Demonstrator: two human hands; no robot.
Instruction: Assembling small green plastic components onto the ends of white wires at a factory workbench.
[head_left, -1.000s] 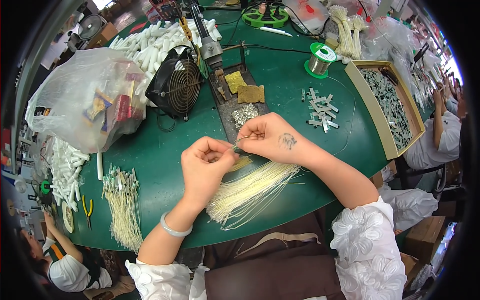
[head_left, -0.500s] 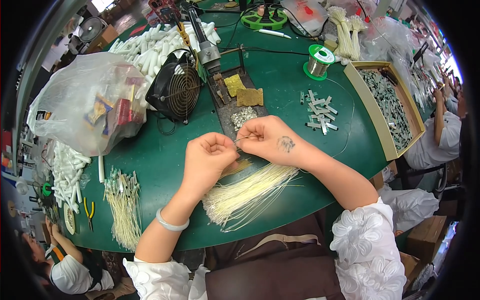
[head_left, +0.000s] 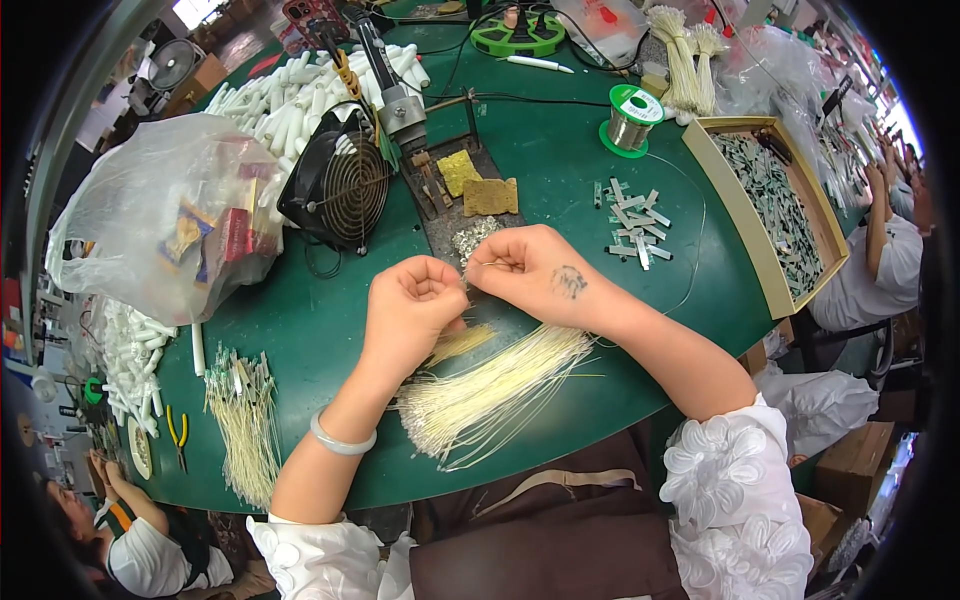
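My left hand (head_left: 415, 308) and my right hand (head_left: 540, 278) meet fingertip to fingertip over the middle of the bench. Both are closed in a pinch on a thin wire, of which only a sliver shows at the right fingers. Below them lies a bundle of pale yellow wires (head_left: 500, 395), with a smaller sheaf of tan strands (head_left: 462, 342) beside my left wrist. Just beyond the fingers, a heap of silvery bits (head_left: 474, 238) sits on a dark board (head_left: 470, 150), near a brown sponge (head_left: 490, 197) and a yellow sponge (head_left: 458, 173).
A soldering iron (head_left: 385, 80) in a stand and a black fan (head_left: 345, 185) are at far left. Right stand a solder spool (head_left: 630, 122), small strips (head_left: 638, 222) and a cardboard box (head_left: 745, 215) of parts. Left lie wired pieces (head_left: 243, 420) and yellow-handled pliers (head_left: 178, 430).
My fingertips have come closer together, so less of the wire shows between them. The bench appears shifted slightly to the left in the view.
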